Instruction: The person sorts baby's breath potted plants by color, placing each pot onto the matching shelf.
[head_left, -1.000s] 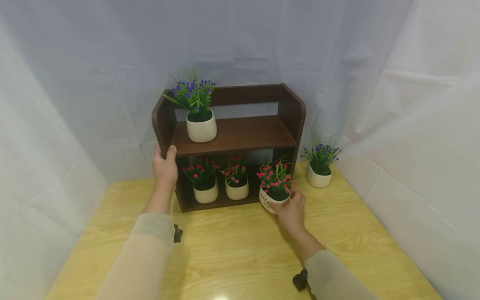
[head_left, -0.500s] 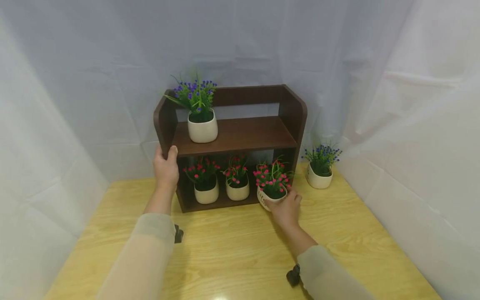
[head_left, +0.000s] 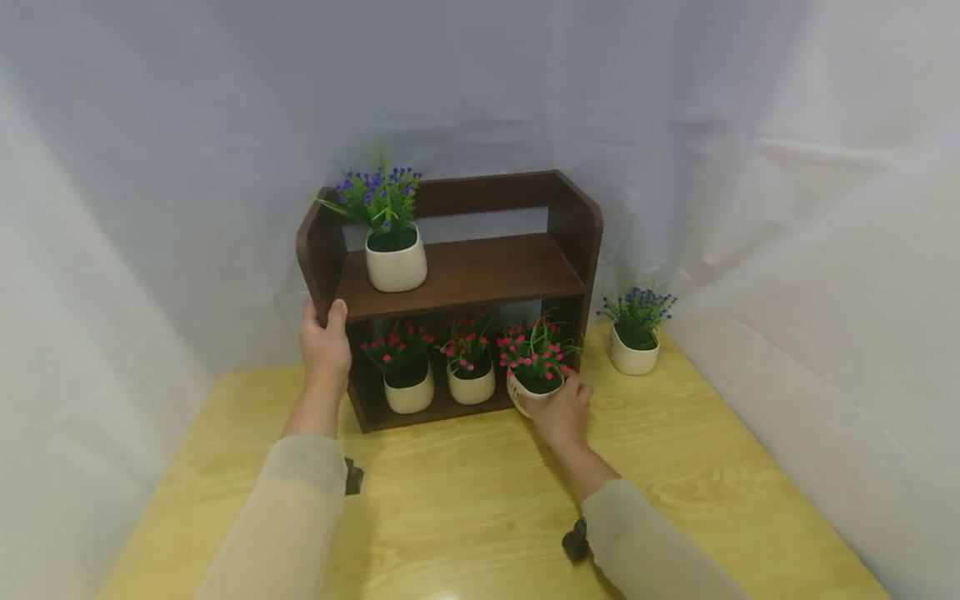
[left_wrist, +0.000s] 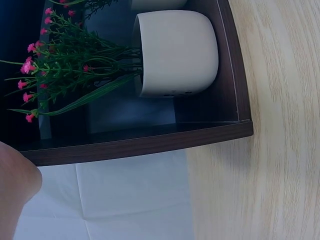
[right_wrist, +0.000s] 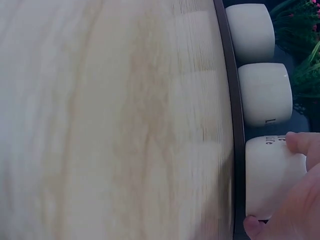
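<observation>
My right hand point(head_left: 558, 414) grips a white flower pot point(right_wrist: 272, 175) with pink flowers, thumb on one side and fingers on the other. This pot stands at the right end of the lower shelf, black lettering on its side. On the left, my left hand point(head_left: 326, 346) holds the side panel of the dark brown two-tier shelf point(head_left: 480, 271), thumb at the front edge. Two more pots with pink-red flowers, a left one point(head_left: 409, 392) and a middle one point(head_left: 472, 383), sit on the lower tier. The upper tier bears a purple-flowered pot point(head_left: 396, 262) at its left.
Another pot point(head_left: 633, 354) with blue-purple flowers stands on the wooden table point(head_left: 450, 508), right of the shelf. White cloth point(head_left: 817, 250) hangs behind and along both sides. Dark camera mounts sit at both wrists.
My right hand has moved the pink-flowered pot leftward and inward onto the lower shelf. My left hand keeps its hold on the side panel. The head view has shifted slightly.
</observation>
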